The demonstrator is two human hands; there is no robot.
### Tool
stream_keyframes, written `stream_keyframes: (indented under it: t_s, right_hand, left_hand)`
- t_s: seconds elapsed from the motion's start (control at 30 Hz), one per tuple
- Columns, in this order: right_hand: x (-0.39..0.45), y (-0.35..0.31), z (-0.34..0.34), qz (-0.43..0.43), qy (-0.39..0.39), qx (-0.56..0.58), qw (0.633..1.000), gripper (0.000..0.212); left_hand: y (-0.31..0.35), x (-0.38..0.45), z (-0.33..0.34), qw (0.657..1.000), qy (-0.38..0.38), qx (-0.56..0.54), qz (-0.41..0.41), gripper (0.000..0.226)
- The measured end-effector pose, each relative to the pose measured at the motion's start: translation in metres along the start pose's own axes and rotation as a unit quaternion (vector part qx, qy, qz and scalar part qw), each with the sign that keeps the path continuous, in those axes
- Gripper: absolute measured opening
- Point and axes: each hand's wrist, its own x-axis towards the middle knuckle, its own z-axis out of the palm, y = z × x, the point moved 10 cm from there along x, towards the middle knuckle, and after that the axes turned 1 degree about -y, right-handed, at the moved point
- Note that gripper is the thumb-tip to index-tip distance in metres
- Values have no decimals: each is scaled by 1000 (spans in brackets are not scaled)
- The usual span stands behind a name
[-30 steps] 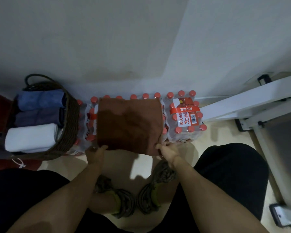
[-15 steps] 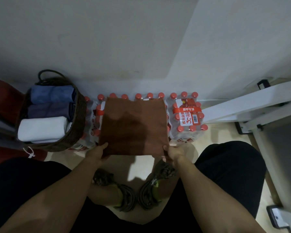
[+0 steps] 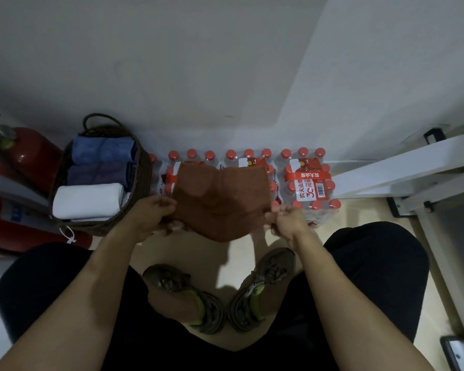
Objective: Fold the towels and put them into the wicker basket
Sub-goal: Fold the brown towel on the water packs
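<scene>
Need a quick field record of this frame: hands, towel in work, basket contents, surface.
left hand: grips left edge of brown towel
right hand: pinches the right edge
brown towel: lifted, sagging in the middle, over the water bottle packs
wicker basket: left of packs; holds blue towel, purple towel, white towel, all folded
fire extinguisher: left of basket
</scene>
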Motion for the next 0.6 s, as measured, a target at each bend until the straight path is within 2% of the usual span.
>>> stream_keyframes:
  t_s: [0.1, 0.23, 0.37, 0.5, 0.6]
  right_hand:
    - [-10, -55, -8, -74, 1, 38, 997, 13]
    - [-18, -133, -20, -161, 24, 52, 985, 15]
    - [-28, -193, -25, -254, 45, 18, 966, 21]
    - [-40, -211, -32, -308, 45, 7, 950, 22]
    - [-36, -187, -38, -286, 13, 51, 957, 22]
  left_hand:
    - [50, -6, -16, 995, 36, -38, 81, 11]
    - [109, -10, -28, 982, 82, -105, 134, 16]
    - [158, -21, -29, 970, 76, -129, 191, 26]
    - [172, -32, -37, 963, 66, -118, 233, 29]
    - [150, -33, -37, 971, 44, -64, 226, 33]
